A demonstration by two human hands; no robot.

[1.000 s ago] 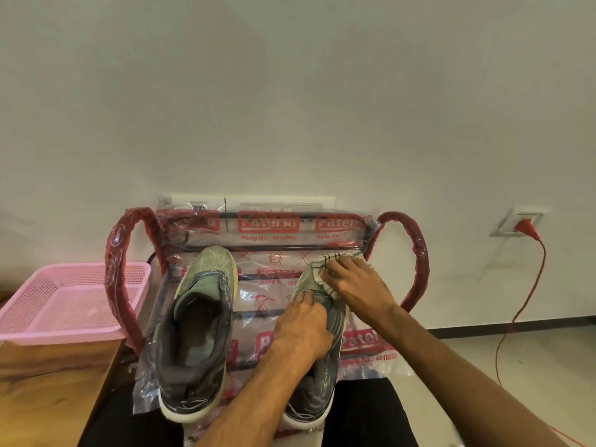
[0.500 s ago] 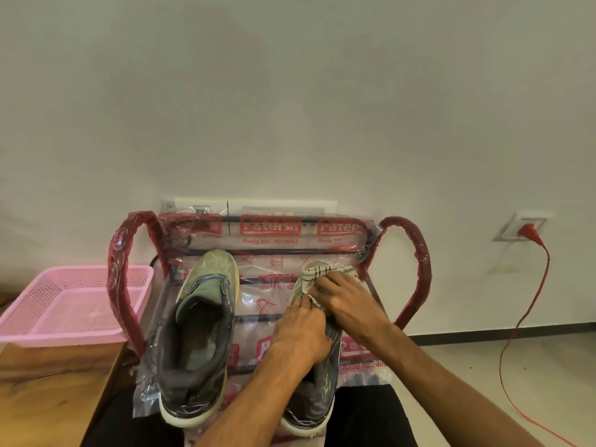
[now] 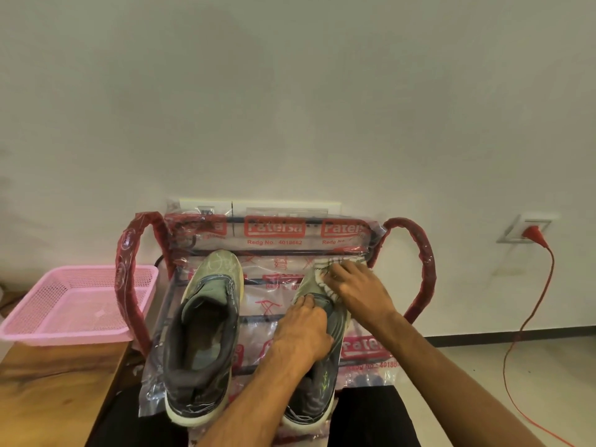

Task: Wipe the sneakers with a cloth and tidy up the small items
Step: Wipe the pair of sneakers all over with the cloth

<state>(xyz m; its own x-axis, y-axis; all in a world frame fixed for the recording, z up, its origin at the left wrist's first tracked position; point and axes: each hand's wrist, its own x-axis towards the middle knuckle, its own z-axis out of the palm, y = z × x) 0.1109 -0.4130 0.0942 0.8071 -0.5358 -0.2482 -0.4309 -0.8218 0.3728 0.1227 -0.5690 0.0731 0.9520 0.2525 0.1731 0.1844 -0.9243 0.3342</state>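
Note:
Two grey-green sneakers stand side by side on a plastic-wrapped rack (image 3: 325, 232), toes toward the wall. The left sneaker (image 3: 206, 321) is untouched. My left hand (image 3: 303, 330) grips the right sneaker (image 3: 322, 382) at its tongue and collar. My right hand (image 3: 358, 291) presses a white cloth with dark stitching (image 3: 324, 274) onto that sneaker's toe; most of the cloth is hidden under the hand.
A pink mesh basket (image 3: 74, 304) sits on a wooden table (image 3: 48, 388) at the left. The rack's red side handles (image 3: 422, 269) rise on both sides. A red cable (image 3: 535, 304) runs from a wall socket (image 3: 524, 229) down across the floor on the right.
My right hand slid with the cloth back over the toe and then out toward the toe tip. The left hand kept its hold on the sneaker.

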